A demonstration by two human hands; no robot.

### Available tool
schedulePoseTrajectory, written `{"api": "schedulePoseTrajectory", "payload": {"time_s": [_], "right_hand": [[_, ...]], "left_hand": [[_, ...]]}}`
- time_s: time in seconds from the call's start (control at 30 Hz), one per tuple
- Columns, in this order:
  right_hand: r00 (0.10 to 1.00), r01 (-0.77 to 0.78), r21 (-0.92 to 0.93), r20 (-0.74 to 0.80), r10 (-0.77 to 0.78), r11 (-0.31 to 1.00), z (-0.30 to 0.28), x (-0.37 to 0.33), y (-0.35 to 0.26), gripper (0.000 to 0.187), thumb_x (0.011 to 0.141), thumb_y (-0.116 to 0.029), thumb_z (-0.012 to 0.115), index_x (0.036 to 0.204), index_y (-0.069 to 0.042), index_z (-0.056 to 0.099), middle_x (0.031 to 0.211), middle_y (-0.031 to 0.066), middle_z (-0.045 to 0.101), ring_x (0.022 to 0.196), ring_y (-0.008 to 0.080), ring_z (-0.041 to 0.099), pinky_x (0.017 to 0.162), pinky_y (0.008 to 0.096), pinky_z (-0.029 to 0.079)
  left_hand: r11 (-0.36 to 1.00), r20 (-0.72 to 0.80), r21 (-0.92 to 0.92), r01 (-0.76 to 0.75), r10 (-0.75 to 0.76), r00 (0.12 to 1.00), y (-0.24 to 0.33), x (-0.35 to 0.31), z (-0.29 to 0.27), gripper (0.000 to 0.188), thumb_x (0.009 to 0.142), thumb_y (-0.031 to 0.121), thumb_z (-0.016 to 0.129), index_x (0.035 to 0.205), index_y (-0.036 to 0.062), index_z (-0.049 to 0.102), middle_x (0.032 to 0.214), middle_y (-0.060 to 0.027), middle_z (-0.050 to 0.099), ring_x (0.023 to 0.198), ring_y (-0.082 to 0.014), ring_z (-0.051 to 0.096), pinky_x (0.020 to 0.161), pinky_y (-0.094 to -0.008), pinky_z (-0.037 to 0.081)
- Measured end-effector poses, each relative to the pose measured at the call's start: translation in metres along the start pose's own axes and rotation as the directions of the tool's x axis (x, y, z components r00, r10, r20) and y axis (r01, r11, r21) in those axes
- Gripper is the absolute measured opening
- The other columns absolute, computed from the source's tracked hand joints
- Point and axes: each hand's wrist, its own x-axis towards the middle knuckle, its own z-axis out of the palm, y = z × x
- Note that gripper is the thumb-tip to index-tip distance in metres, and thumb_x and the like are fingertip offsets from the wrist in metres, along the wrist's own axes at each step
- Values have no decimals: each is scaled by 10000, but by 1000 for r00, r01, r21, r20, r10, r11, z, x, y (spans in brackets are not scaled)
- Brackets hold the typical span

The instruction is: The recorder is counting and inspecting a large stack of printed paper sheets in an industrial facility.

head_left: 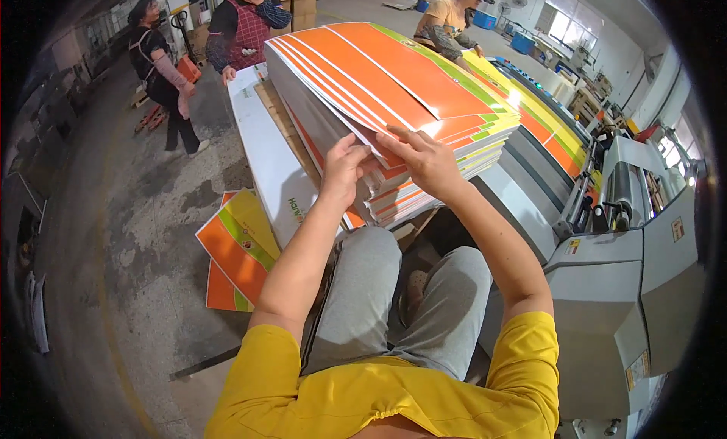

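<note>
In front of me rises a tall stack of printed sheets, orange with white stripes and a green and yellow border. My left hand is closed at the stack's near corner, thumb and fingers pinching the edges of the top sheets. Just beside it, my right hand reaches across the same corner, its fingers bent over the lifted edge of the sheets. The top sheets are slightly fanned and out of line with those below. The undersides of my fingers are partly hidden.
A white board runs along the stack's left side. Loose printed sheets lie on the floor at left. A grey machine with rollers stands close on my right, carrying yellow and orange sheets. Several people are beyond the stack.
</note>
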Motion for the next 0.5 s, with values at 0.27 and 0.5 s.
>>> {"api": "schedulePoseTrajectory", "payload": {"time_s": [0.27,0.5], "right_hand": [[947,-322,72,32,321,944,2,8,-18,163,740,-195,593,824,-79,671,1031,91,591,860,272,571,725,360,468],[901,-405,58,196,387,913,-1,24,-20,248,722,-279,596,731,-41,664,926,105,620,786,283,586,677,364,468]], "left_hand": [[995,-111,100,0,12,994,-1,-3,7,600,804,68,561,1283,-94,237,959,-118,547,846,-167,575,737,-279,489],[993,-92,117,-24,35,995,-1,-4,8,607,808,100,582,1281,-88,249,979,-135,562,831,-171,586,730,-274,489]]}}
